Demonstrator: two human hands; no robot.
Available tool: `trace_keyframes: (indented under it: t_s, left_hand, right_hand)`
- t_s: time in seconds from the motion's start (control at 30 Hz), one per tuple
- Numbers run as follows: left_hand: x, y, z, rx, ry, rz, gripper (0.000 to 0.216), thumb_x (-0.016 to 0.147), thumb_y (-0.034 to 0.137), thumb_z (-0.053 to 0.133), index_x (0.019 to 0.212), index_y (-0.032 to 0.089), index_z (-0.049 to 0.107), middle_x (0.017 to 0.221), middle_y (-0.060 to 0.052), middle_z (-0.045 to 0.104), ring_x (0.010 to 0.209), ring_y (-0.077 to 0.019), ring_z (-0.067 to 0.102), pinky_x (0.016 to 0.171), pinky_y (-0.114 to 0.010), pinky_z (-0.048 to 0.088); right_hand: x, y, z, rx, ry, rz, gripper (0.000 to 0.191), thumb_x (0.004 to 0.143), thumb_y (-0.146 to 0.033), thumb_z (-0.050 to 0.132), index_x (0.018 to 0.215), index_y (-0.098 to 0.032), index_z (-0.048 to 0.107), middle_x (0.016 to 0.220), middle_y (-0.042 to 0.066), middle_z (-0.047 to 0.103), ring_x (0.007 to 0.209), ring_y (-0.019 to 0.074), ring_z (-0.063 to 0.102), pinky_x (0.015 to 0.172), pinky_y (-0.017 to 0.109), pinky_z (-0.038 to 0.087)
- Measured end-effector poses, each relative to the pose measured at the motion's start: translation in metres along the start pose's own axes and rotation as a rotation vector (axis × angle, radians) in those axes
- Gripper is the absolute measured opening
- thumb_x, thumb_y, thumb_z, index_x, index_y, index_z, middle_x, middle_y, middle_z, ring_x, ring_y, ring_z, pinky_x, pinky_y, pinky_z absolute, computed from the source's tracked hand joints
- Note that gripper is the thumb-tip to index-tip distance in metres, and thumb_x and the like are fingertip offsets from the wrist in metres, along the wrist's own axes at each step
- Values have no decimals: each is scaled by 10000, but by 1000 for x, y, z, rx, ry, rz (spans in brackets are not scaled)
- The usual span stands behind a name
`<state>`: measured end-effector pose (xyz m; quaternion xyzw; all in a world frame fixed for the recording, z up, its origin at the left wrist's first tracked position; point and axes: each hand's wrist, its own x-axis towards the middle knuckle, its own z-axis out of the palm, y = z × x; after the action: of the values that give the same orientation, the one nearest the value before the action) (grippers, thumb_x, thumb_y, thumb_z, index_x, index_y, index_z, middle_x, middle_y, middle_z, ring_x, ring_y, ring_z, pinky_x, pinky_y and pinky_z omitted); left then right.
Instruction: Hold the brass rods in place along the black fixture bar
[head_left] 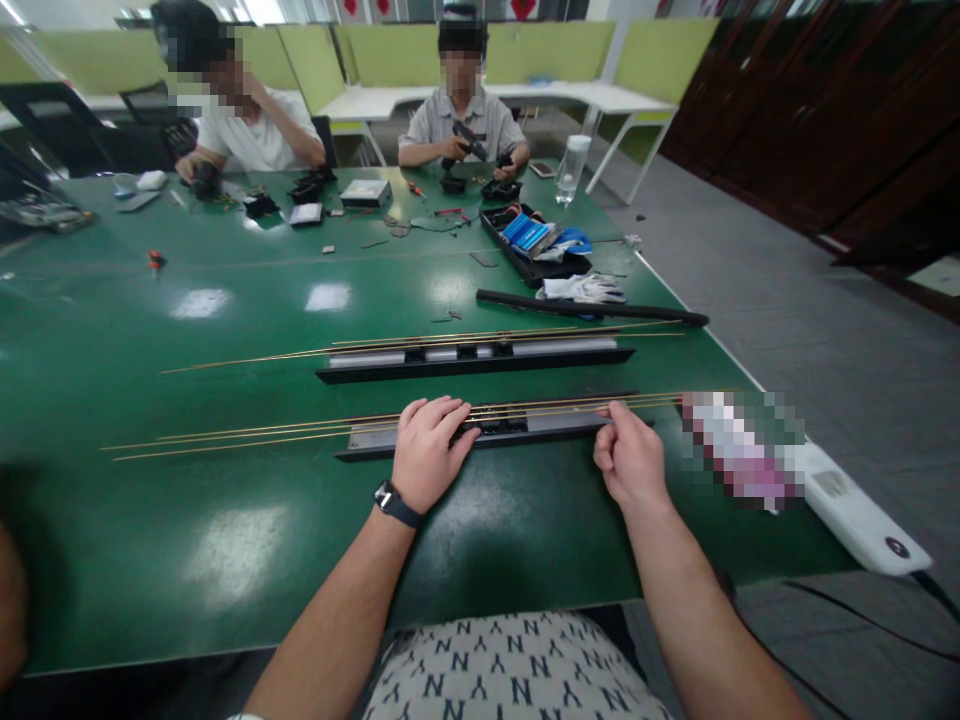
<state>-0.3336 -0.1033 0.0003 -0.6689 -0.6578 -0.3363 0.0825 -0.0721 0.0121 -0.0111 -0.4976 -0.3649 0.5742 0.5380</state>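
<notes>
Two long dark channel strips lie crosswise on the table. Over the nearer strip (570, 418) run several thin brass-coloured rods (247, 435), sticking out well past its left end. My left hand (431, 450), with a dark watch on its wrist, is laid over the left half of this strip; its fingers and thumb are bent around the rods, and the fingertips are partly hidden. Near the strip's right end, my right hand (631, 455) is closed, its thumb and index finger pinching at the rods. Behind it, the farther strip (480, 364) carries more brass rods (255, 358).
A white power strip (855, 510) and a blurred-out pink package (739, 450) lie at the right edge. Farther back are a black foam tube (592, 307), gloves (581, 289) and a black tray (517, 250). Two people sit across the green table (300, 560).
</notes>
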Motion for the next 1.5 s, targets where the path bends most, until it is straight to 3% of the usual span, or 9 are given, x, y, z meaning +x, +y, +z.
trace_keyframes:
  t_s: [0.2,0.63,0.93,1.23,1.5]
  left_hand:
    - [0,0,0,-6,2,1,285,937,350,699,1201,244,694,1218,-63,744,1189,-246,667,1102,-474,414]
    - [0,0,-1,-7,-17,-6,279,953,356,670,1212,254,697,1228,-75,741,1203,-260,661,1114,-498,407]
    - [0,1,0,-1,-9,-2,281,950,363,677,1205,247,697,1222,-70,743,1193,-250,665,1108,-478,415]
    - [0,1,-1,4,-8,-4,277,951,355,674,1208,256,695,1226,-66,743,1197,-253,662,1118,-488,404]
    - [0,0,1,3,-2,-1,275,953,364,666,1207,264,698,1225,-71,742,1193,-265,667,1110,-496,413]
  right_hand:
    - [0,2,0,-15,-69,15,324,803,-447,802,863,-145,699,454,-43,539,285,50,350,274,157,227]
    - [2,-3,-4,12,80,-15,293,800,-445,775,839,-185,647,454,-61,508,289,59,343,270,166,231]
    - [0,-1,-1,-36,-57,26,341,799,-476,797,867,-162,682,461,-45,542,275,48,345,262,157,222]
    - [4,-4,-5,9,76,7,294,805,-442,779,842,-180,652,464,-55,519,293,52,347,269,156,231]
    - [0,-5,-1,-19,4,12,311,800,-456,785,865,-173,676,462,-51,515,288,54,333,259,164,224]
